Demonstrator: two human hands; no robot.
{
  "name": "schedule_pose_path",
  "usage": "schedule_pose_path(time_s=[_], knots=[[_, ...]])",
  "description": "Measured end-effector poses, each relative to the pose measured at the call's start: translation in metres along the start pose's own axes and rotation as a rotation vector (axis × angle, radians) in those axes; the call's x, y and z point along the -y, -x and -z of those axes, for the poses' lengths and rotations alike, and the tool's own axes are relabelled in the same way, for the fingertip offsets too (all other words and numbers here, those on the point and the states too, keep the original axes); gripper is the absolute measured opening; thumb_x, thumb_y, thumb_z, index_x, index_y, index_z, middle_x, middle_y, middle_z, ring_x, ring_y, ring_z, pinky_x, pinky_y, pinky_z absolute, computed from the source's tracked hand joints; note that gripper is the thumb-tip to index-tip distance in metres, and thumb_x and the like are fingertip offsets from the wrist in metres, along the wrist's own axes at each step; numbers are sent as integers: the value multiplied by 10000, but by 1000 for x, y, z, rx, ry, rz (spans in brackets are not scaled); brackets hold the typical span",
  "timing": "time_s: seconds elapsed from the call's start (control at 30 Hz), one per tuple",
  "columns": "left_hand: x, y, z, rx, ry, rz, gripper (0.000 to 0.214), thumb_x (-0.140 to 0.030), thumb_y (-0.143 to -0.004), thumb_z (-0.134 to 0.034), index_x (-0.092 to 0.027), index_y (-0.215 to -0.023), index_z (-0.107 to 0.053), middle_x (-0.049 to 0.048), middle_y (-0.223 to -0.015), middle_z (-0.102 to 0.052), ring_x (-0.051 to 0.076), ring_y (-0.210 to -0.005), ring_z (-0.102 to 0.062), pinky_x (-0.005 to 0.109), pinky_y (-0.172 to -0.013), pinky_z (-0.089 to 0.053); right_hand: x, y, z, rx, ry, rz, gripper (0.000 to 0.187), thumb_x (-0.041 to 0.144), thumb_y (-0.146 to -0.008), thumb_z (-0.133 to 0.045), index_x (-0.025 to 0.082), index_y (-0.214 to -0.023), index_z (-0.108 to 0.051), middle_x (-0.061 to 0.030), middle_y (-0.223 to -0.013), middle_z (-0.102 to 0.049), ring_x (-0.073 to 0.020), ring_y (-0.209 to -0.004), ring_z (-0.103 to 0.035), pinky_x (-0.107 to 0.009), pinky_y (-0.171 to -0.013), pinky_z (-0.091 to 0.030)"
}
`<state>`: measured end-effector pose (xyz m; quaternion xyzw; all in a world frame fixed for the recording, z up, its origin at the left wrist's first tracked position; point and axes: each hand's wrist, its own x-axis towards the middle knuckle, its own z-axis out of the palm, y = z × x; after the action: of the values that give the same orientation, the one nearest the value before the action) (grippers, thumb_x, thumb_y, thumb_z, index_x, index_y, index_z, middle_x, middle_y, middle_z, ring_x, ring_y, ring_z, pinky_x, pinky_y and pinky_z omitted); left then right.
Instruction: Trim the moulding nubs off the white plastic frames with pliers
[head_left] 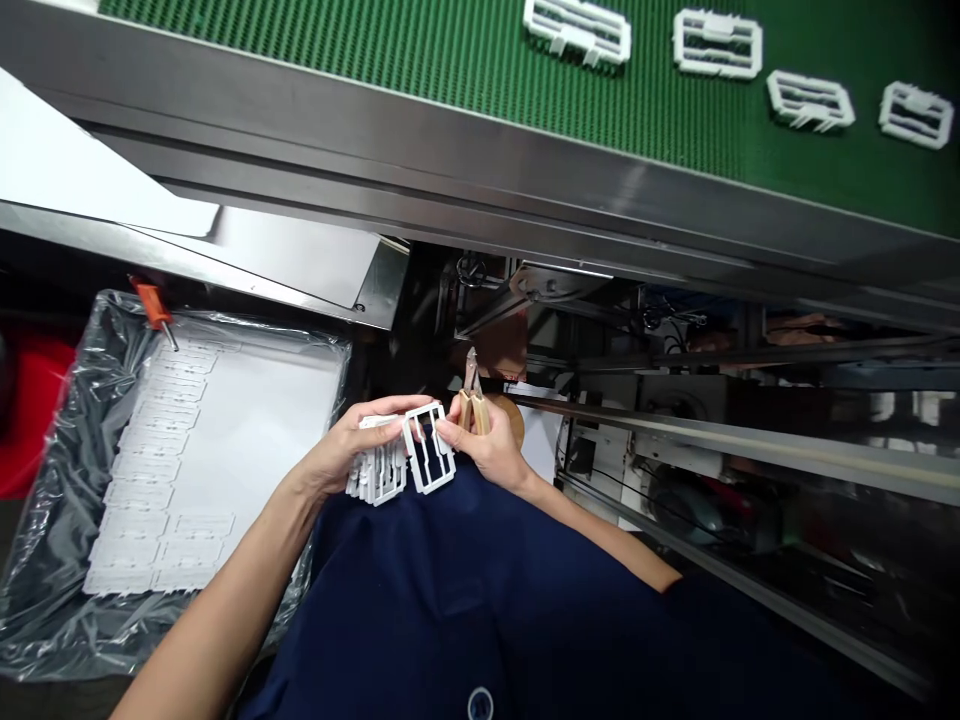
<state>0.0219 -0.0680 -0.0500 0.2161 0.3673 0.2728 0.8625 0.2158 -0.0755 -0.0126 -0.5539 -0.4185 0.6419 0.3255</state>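
while the right thumb pinches its right side, a single white frame (pixel 424 452) hangs tilted just over the dark blue clothing (pixel 450 580); its lower edge points at the lap. left edge sits right beside a stack of white frames (pixel 382 470); whether those edges touch, can't tell. left hand (pixel 364 430) curls around the stack, thumb on it, fingers stretched to the single frame's top edge; contact there unclear. right hand (pixel 491 450) also grips cutters (pixel 471 378) by the handles, tips up, away from both frame and stack.

above the hands, a dark gap runs up to the metal side (pixel 375 150) of the green belt (pixel 337 60). four more frames lie on the belt's right half, well apart from the hands, each spaced from the next; green ribbed surface runs on to their left.

left: plastic-lined bin (pixel 52 600), its right edge partly behind the left forearm. white parts (pixel 142 480) in rows along the bin's left side, plain white sheet (pixel 262 400) to their right. orange-handled tool (pixel 154 307) at the bin's top edge. papers (pixel 292 255) cover most of the metal table (pixel 386 290). right: metal bar (pixel 735 440) slants past the right forearm, apart from it in view.
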Motion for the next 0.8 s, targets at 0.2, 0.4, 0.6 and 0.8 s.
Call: schedule_pose_path(time_s=[0.2, 0.4, 0.6, 0.8], knots=[[5, 4, -3, 101, 277, -51, 603, -414, -702, -759, -117, -1205, -609, 110, -816, -682, 173, -632, -630, 223, -544, -526, 3, 0, -17, -89, -80, -29, 274, 324, -719, -711, 184, -778, -483, 49, -672, -498, -80, -570, -460, -219, -571, -407], [9, 3, -2, 92, 301, -71, 642, -415, -711, -752, -153, -1263, -556, 117, -932, -657, 184, -681, -640, 266, -610, -553, 6, -4, -23, -121, -53, -54, 289, 343, -711, -717, 191, -834, -503, 35, -702, -551, -91, -583, -510, -223, -569, -447], [13, 4, -2, 118, 344, -114, 624, -380, -685, -780, -136, -1221, -574, 104, -969, -652, 174, -676, -644, 250, -614, -559, 19, -5, -18, -13, 166, -47, 270, 377, -721, -694, 191, -827, -530, 14, -764, -598, -116, -655, -566, -230, -606, -462], [8, 9, 2, 85, 424, -151, 580, -477, -732, -716, -137, -1191, -615, 103, -1015, -663, 191, -696, -661, 273, -596, -583, 59, -11, 20, 88, 778, 163, 275, 425, -818, -585, 197, -970, -581, -9, -859, -635, -134, -730, -566, -250, -686, -420]])
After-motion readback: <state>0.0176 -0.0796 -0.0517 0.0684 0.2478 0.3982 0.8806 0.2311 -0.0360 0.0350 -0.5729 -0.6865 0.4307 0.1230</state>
